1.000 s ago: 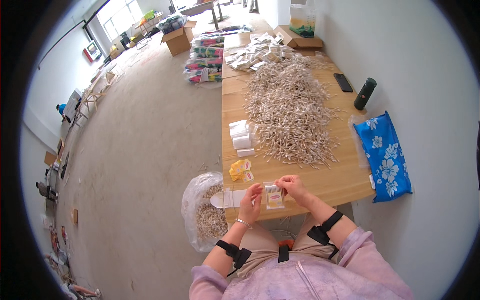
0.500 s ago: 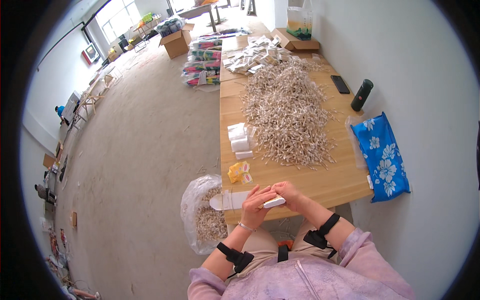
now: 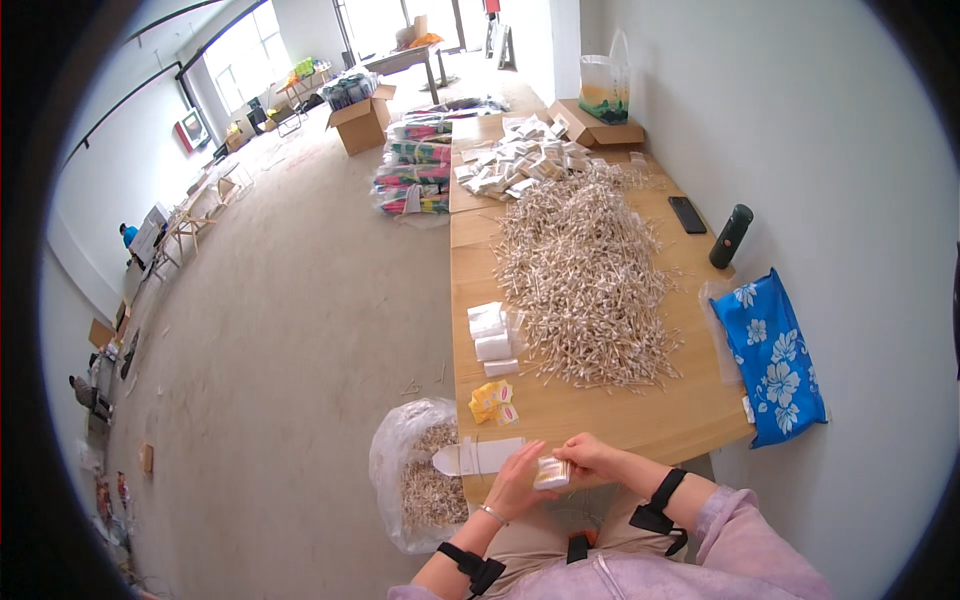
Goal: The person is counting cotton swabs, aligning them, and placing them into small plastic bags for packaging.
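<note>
By the table [image 3: 665,418] edge, swab packet [image 3: 552,474] sits between right hand [image 3: 590,456], pinching its right side, and left hand [image 3: 514,484], grip unclear.

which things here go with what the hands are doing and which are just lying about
Likely belong:
- swab packet held in the right hand
- loose cotton swabs
- yellow cards
- small white packs
- heaped packets

Likely just lying about:
- black phone
- dark bottle
- blue flowered bag
</note>
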Demonstrator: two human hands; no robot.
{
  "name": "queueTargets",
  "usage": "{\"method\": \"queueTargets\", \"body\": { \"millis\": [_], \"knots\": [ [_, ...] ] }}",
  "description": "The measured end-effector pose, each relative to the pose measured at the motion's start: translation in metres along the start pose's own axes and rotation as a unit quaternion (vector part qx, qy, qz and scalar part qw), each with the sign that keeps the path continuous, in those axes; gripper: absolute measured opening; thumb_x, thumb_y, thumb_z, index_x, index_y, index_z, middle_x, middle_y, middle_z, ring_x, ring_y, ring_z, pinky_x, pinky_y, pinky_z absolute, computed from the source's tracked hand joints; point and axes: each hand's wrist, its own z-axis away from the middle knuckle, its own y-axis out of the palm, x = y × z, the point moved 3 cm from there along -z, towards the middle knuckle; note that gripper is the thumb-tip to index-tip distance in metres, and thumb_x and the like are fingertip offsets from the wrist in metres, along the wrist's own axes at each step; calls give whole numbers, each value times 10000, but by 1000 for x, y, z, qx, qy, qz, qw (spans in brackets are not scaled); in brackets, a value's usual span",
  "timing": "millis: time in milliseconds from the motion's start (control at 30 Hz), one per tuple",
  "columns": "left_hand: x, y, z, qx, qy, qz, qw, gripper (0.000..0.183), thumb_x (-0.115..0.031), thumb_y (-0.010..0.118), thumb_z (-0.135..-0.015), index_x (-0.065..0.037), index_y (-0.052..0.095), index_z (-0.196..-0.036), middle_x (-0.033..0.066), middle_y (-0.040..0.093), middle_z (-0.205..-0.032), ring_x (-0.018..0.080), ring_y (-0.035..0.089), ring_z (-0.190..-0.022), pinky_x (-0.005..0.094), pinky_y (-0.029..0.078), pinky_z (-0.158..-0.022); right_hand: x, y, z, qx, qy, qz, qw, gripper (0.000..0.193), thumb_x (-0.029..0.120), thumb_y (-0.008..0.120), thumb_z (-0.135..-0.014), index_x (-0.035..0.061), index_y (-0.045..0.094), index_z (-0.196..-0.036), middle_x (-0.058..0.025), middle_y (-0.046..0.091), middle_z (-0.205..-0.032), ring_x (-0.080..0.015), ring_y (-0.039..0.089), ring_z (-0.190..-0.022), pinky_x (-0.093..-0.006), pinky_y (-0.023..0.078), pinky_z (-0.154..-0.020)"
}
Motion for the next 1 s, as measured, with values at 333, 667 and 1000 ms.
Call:
{"method": "queueTargets", "body": {
  "millis": [333, 667, 1000],
  "knots": [
    [88, 10, 44, -91, -265, 132, 951, 239, -25, 633, -834, -27, 635, -1073, 53, 677, -861, 105, 643, -780, 244, 526, -726, 256, -81, 48, -141, -311, -339, 876, 364, 339, 457, -976, 22, 491, -1153, -112, 657, -810, -157, 633, -637, -284, 530, -552],
    [86, 4, 27, -96, -302, 158, 935, 176, -68, 664, -819, -45, 673, -993, 50, 691, -787, 93, 645, -700, 240, 523, -659, 159, -47, -87, -249, -341, 241, 874, 182, 174, 603, -861, 73, 661, -1000, -82, 671, -865, -228, 646, -733, -343, 525, -672],
    [88, 4, 28, -100, -317, 158, 930, 183, -102, 686, -800, -64, 689, -979, 53, 697, -782, 94, 648, -665, 236, 527, -623, 221, 5, -137, -380, -372, 545, 648, 598, 287, 627, -853, 37, 411, -1352, -120, 417, -1351, -303, 337, -1279, -418, 313, -1049]
  ]
}}
